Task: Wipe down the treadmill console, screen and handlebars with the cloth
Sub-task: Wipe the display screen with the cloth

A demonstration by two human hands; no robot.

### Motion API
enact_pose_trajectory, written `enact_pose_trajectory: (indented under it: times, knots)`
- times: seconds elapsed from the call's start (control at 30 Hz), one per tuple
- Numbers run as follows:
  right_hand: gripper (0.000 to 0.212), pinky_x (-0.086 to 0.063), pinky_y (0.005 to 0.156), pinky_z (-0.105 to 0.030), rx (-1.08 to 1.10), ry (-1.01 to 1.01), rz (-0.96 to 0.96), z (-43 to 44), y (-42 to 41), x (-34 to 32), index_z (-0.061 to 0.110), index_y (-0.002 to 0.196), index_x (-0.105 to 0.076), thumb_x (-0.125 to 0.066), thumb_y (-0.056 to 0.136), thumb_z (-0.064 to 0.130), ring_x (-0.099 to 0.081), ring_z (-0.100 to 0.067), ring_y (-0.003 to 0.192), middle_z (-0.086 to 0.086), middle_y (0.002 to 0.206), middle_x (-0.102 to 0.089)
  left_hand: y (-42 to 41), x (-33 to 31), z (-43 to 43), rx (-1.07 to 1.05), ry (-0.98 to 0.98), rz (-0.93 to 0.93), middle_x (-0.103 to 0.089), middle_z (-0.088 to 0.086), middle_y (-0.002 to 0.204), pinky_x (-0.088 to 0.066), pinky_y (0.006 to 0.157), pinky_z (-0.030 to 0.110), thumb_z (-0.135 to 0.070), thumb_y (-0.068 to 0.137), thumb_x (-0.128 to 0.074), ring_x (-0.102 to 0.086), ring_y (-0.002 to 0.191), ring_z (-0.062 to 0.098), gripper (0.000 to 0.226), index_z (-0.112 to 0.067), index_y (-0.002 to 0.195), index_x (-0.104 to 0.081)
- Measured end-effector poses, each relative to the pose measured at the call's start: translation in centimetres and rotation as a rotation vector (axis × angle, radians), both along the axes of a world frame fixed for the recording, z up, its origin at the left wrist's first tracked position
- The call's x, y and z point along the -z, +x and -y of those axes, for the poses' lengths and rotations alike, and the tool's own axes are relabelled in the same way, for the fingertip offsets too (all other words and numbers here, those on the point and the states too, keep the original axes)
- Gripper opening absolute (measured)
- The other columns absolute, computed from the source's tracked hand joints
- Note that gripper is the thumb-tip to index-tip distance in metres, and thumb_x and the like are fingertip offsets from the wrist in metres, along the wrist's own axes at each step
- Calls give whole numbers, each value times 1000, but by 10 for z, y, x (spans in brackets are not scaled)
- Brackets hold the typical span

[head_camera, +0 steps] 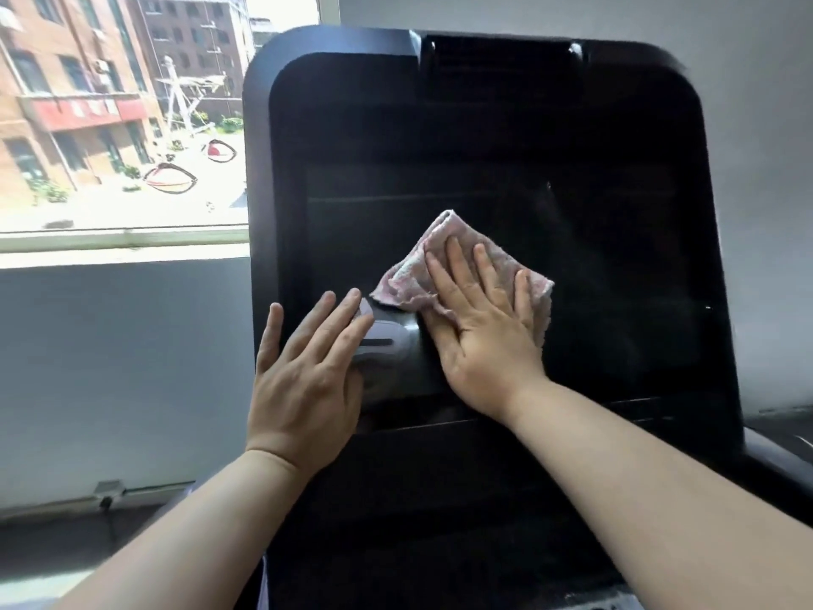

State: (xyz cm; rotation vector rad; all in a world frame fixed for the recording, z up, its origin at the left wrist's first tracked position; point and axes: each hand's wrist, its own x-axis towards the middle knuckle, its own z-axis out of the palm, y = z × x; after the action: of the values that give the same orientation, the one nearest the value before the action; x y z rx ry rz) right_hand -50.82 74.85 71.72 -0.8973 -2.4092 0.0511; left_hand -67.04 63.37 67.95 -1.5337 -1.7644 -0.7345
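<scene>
The treadmill console (484,103) is a large black panel that fills the middle of the view. Its dark glossy screen (594,257) takes up the lower half. A pink and white terry cloth (409,284) lies folded against the screen. My right hand (484,328) presses flat on the cloth with its fingers spread and holds it to the glass. My left hand (303,376) rests flat on the screen's left edge, fingers apart, holding nothing. A grey shape (387,341) shows on the glass between the two hands; I cannot tell whether it is a reflection.
A window (119,125) at the left looks out on brick buildings and a courtyard, with a pale sill and a grey wall (110,367) below it. A dark rounded machine part (783,455) sticks out at the lower right.
</scene>
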Motion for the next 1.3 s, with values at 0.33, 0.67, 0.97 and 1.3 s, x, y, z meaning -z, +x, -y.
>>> enact_pose_trajectory:
  times: [0.33, 0.67, 0.97, 1.3]
  knots:
    - [50, -28, 113, -26, -257, -261, -517, -29, 86, -10, 22, 123, -62, -25, 92, 36, -34, -1, 136, 6, 146, -44, 93, 21, -26, 27, -281, -127, -32, 7, 154, -17, 115, 56, -61, 85, -48, -26, 144, 23, 69, -18, 138, -51]
    - [53, -2, 117, -36, -11, 165, -186, -140, 102, -52, 19, 144, -39, -35, 92, 32, -12, -19, 147, -3, 158, -23, 78, -114, -136, -400, -279, 309, 21, 13, 158, 19, 112, 55, -62, 95, -19, 24, 144, 24, 64, -40, 151, 3]
    - [60, -6, 120, -42, 119, 248, -163, -146, 85, -44, 21, 149, -28, -26, 93, 41, -12, -18, 147, -1, 159, -17, 119, 3, -66, -97, -300, -89, -16, 7, 159, -21, 114, 51, -45, 97, -37, -15, 147, 21, 62, -13, 150, -28]
    - [59, -7, 120, -41, 96, 255, -192, -147, 85, -42, 20, 148, -30, -25, 93, 42, -15, -19, 147, -2, 158, -20, 72, -131, -168, -390, -76, 310, 5, -6, 161, 9, 119, 42, -47, 99, -24, 11, 146, 9, 64, -26, 153, 1]
